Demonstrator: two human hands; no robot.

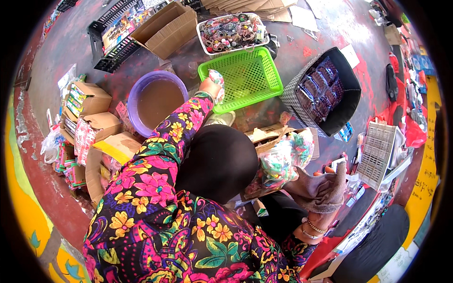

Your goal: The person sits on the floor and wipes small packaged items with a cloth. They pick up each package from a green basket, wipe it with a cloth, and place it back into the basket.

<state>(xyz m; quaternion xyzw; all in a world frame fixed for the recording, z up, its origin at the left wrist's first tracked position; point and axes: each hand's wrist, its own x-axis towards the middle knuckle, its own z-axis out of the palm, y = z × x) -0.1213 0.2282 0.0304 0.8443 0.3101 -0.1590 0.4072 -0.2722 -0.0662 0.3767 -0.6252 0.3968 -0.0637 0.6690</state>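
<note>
Small colourful packet [217, 79] sits in the left hand [210, 87], fingers closed around it, held over the near edge of the green basket [250, 75] on the floor. Beside it stands a purple basin [138, 94] of brownish water. Well apart, at the lower right, the right hand [321, 207] grips a grey cloth [318, 188], next to a bag of pastel items [283, 158].

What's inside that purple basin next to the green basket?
The purple basin holds murky brown liquid. Nothing floats on it, and the cloudiness hides whatever may lie at the bottom. The green basket beside it looks empty.
</note>
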